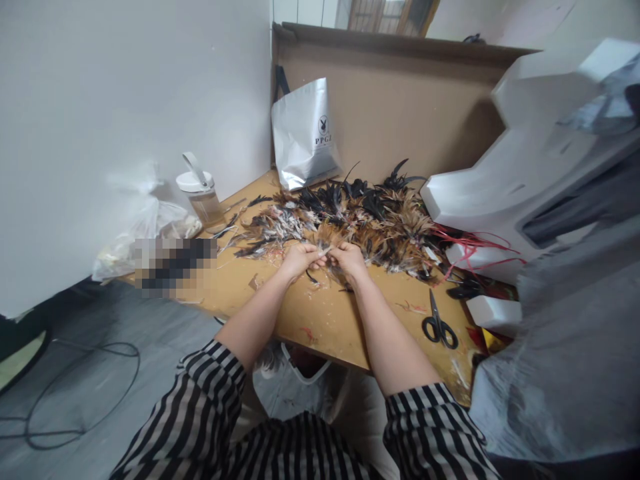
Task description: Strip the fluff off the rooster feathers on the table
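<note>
A wide heap of brown, black and grey feathers (370, 213) covers the back half of a wooden table (320, 313). My left hand (299, 259) and my right hand (350, 260) meet at the heap's near edge, fingertips together, pinching a small bunch of feathers (327, 250) between them. Both forearms reach out of striped sleeves. What the fingers hold is partly hidden by the hands.
Black scissors (439, 325) lie on the table to the right. Red strings (470, 248) trail by white foam blocks (505, 187). A silver bag (304, 133) leans on a cardboard backing. A lidded jar (201, 193) and plastic bag (150, 230) stand left. A cable (80, 393) lies on the floor.
</note>
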`<state>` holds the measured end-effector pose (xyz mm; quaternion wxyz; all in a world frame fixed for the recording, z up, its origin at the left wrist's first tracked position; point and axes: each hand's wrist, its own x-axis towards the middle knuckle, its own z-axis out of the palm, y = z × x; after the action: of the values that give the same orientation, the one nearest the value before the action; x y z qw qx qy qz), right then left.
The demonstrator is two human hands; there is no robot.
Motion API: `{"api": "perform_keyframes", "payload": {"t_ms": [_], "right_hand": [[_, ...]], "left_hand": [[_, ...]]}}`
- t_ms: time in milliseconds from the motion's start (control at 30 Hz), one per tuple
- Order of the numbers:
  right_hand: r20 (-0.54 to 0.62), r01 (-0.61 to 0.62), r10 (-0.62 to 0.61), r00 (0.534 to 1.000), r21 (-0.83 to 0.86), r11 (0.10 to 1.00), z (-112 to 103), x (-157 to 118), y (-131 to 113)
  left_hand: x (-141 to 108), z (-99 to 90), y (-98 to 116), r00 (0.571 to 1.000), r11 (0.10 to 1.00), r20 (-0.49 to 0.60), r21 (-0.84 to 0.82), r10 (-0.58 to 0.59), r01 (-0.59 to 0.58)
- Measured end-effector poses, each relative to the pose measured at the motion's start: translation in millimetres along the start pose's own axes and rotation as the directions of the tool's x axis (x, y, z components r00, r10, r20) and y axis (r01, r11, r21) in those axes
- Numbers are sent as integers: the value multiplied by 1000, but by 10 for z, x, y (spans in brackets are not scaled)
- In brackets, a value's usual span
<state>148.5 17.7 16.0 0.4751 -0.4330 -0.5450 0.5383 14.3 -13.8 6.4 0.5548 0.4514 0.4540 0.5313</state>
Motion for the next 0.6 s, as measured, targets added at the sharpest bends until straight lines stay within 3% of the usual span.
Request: {"api": "perform_keyframes", "payload": {"t_ms": [167,367,600], "right_hand": [[19,-40,39,999,61,997,30,-5,2],[48,-100,92,995,213,972,63,-7,16],[-29,18,-14,999,140,990,104,-48,-47]], "left_hand": [[-11,17,16,999,999,-30,40,29,-28],[-3,0,18,996,988,-73,-148,-47,36],[16,-8,20,992,986,-116,-162,-45,26]]}}
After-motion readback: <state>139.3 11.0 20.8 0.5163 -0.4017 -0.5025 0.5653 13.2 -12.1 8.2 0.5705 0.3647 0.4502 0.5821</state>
